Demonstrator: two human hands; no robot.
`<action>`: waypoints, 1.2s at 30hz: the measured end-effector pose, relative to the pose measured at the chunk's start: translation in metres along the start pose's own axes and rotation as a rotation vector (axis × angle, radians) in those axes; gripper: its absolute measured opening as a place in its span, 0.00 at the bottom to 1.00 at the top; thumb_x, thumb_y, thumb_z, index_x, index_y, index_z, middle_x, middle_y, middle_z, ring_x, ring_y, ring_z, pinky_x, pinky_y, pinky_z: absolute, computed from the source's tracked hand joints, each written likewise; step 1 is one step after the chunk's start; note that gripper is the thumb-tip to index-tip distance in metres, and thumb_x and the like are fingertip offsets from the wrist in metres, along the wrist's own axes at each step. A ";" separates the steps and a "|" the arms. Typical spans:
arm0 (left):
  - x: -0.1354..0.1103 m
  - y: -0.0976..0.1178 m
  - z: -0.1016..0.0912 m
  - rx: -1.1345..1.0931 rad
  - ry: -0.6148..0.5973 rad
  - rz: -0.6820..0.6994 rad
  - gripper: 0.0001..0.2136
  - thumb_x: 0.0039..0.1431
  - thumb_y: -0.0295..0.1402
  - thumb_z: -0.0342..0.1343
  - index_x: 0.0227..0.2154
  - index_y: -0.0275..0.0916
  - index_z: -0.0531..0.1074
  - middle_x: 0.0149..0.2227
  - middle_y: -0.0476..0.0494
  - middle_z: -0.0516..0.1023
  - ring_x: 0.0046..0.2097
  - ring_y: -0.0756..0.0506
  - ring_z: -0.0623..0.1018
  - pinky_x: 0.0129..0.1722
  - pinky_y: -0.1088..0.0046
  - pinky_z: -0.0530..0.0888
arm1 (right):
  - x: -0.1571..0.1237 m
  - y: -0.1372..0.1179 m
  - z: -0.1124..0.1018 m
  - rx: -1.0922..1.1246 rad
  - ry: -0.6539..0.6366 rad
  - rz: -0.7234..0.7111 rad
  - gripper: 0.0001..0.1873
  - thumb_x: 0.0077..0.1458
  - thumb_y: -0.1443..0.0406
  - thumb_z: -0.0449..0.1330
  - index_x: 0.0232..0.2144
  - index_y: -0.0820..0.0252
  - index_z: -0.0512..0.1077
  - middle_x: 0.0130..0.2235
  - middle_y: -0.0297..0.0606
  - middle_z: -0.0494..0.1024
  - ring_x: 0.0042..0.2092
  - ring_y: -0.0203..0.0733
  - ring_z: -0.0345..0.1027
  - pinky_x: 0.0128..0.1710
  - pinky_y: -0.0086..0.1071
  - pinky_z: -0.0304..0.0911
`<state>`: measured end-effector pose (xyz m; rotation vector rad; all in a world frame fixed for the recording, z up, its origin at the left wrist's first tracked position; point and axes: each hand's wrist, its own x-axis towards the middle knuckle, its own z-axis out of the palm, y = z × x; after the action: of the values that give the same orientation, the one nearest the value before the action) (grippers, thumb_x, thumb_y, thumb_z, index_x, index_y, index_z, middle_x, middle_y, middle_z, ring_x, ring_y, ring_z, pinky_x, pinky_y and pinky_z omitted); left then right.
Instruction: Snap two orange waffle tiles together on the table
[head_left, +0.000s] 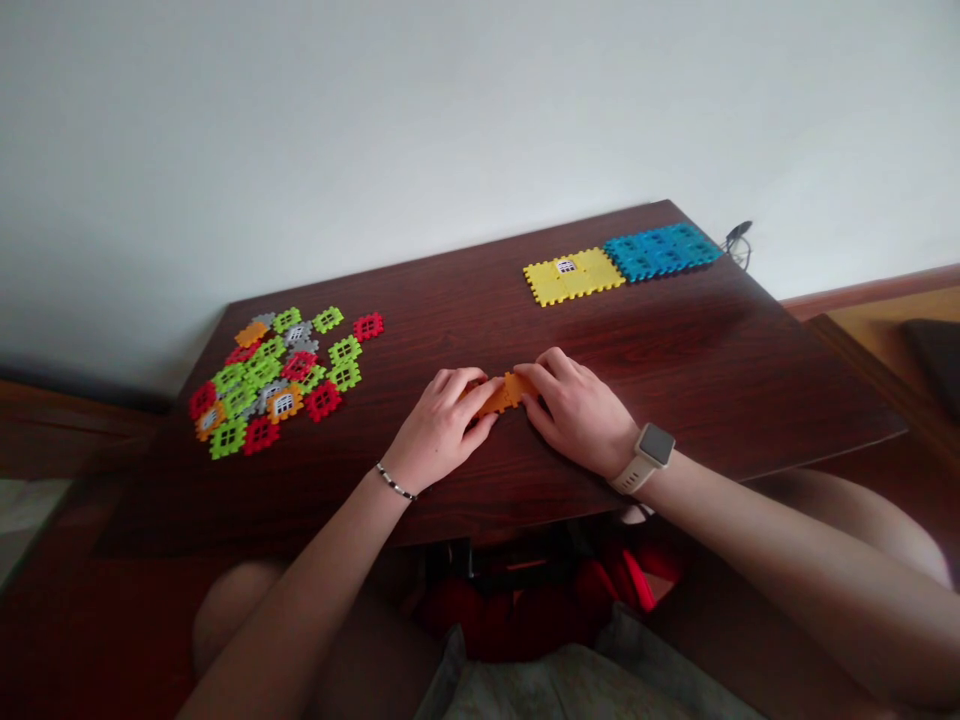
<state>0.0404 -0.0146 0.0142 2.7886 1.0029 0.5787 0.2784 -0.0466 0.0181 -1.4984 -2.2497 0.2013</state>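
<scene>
Orange interlocking tiles (511, 391) lie low over the table's near middle, between my two hands. My left hand (448, 415) has its fingers closed over the left part of the orange pieces. On the right part, my right hand (581, 408) grips with thumb and fingers. A toothed seam shows between the pieces; whether they are fully joined I cannot tell. My fingers hide most of the orange surface.
Loose green, red, grey and orange tiles, one a green tile (228, 437), are heaped on the table (420, 310) at left. At the back right, a yellow panel (592, 285) adjoins a blue panel (664, 252). A black cable (739, 240) hangs by the far corner.
</scene>
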 end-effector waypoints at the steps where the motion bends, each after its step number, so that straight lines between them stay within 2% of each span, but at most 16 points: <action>1: 0.000 0.000 0.000 -0.002 -0.001 -0.001 0.21 0.73 0.30 0.55 0.66 0.44 0.69 0.57 0.37 0.73 0.57 0.36 0.74 0.61 0.49 0.76 | 0.000 0.000 0.000 0.001 -0.002 0.004 0.14 0.72 0.64 0.53 0.55 0.60 0.72 0.49 0.48 0.72 0.47 0.50 0.71 0.51 0.44 0.70; 36: -0.001 0.000 -0.001 0.013 -0.015 -0.008 0.20 0.74 0.30 0.55 0.66 0.43 0.68 0.58 0.37 0.73 0.58 0.36 0.73 0.62 0.49 0.75 | 0.001 -0.004 -0.004 0.014 -0.021 0.015 0.15 0.72 0.65 0.52 0.55 0.63 0.73 0.50 0.50 0.73 0.49 0.52 0.71 0.53 0.46 0.70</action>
<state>0.0398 -0.0152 0.0148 2.7948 1.0178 0.5517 0.2766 -0.0479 0.0230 -1.5137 -2.2497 0.2380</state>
